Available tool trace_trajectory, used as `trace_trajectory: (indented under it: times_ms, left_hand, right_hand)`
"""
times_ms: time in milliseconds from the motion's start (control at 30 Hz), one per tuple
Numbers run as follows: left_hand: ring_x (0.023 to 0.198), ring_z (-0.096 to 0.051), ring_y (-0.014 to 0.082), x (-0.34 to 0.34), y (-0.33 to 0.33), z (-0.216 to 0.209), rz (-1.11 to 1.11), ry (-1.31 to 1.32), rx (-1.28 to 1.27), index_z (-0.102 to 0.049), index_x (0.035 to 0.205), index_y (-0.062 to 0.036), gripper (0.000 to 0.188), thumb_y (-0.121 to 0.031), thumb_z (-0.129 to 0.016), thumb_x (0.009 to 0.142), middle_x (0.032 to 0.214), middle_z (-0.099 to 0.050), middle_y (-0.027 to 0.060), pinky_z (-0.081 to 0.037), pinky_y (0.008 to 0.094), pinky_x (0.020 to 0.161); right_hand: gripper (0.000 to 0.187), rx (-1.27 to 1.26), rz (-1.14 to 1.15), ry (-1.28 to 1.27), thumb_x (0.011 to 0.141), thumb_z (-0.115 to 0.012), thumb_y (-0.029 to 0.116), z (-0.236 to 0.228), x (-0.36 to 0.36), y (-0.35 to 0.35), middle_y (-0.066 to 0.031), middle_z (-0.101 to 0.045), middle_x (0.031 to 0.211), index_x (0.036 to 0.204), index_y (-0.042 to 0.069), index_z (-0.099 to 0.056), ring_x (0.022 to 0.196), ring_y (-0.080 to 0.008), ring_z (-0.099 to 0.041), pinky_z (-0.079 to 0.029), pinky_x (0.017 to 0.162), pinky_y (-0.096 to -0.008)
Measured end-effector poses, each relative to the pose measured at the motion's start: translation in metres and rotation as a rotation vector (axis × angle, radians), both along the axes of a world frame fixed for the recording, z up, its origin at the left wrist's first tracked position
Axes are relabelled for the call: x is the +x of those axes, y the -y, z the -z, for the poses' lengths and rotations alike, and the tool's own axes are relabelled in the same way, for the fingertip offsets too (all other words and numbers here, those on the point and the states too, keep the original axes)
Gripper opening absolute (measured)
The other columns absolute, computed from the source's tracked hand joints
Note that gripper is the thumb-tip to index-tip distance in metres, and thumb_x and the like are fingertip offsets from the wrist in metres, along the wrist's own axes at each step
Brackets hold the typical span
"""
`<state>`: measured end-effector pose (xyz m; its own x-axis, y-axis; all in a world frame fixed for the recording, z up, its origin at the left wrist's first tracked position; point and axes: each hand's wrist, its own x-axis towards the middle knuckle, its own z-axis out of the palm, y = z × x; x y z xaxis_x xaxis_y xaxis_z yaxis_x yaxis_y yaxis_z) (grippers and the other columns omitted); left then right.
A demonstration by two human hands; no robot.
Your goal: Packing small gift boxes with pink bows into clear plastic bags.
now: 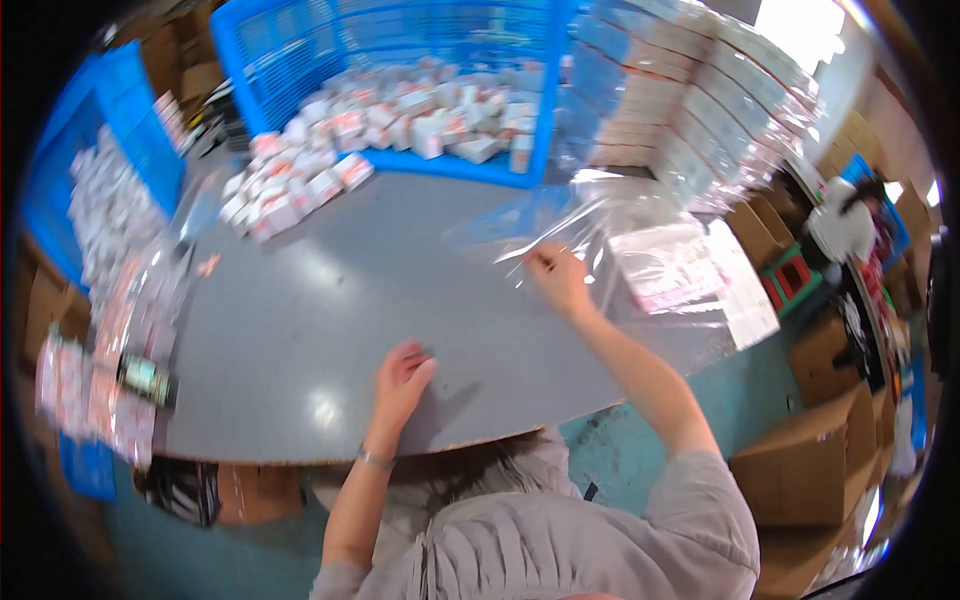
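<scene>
Clear plastic film (600,222) at two o'clock on the desk (290,350) is apparently being taken up — its edge pinched by the right hand (562,282), the left hand (400,388) at six o'clock empty with fingers parted — and a two-handed hold seems called for.

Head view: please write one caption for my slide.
Right hand at clear plastic film, left hand over grey table, small boxes heaped beyond.
</scene>
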<state>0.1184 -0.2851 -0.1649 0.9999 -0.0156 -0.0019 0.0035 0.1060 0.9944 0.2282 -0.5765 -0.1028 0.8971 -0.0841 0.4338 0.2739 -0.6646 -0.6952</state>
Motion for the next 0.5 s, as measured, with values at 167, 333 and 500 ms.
trace_trajectory:
  times_ms: [167,333,500]
  left_hand:
    - [0.104,-0.063,0.0191,-0.005,0.011,0.006,-0.175,-0.066,-0.205,-0.054,0.126,0.0045,0.045,-0.009,-0.072,0.087,0.121,-0.062,0.0135,-0.054,0.0323,0.086]
    - [0.07,-0.062,0.0108,-0.026,-0.054,0.003,-0.446,-0.103,-0.205,-0.064,0.11,0.003,0.024,-0.008,-0.068,0.088,0.087,-0.069,0.0061,-0.05,0.0251,0.057]
    - [0.059,-0.058,0.0074,-0.039,-0.115,0.005,-0.569,-0.038,0.171,-0.064,0.076,-0.0009,0.021,-0.016,-0.073,0.087,0.068,-0.065,0.0029,-0.044,0.0237,0.052]
  right_hand:
    - [0.02,-0.115,-0.418,-0.07,0.088,-0.066,0.021,0.029,-0.057,-0.138,-0.0102,-0.068,0.101,0.101,0.007,-0.072,0.087,-0.0265,-0.067,-0.053,0.078,-0.0359]
    - [0.049,-0.266,-0.799,-0.206,0.088,-0.067,0.031,0.031,-0.077,-0.134,-0.016,-0.056,0.132,0.13,0.007,-0.059,0.124,-0.0334,-0.053,-0.044,0.103,-0.0412]
    - [0.052,-0.389,-1.001,-0.018,0.088,-0.068,0.029,0.05,-0.086,-0.12,-0.0165,-0.051,0.139,0.134,0.008,-0.056,0.134,-0.0348,-0.044,-0.038,0.11,-0.0442]
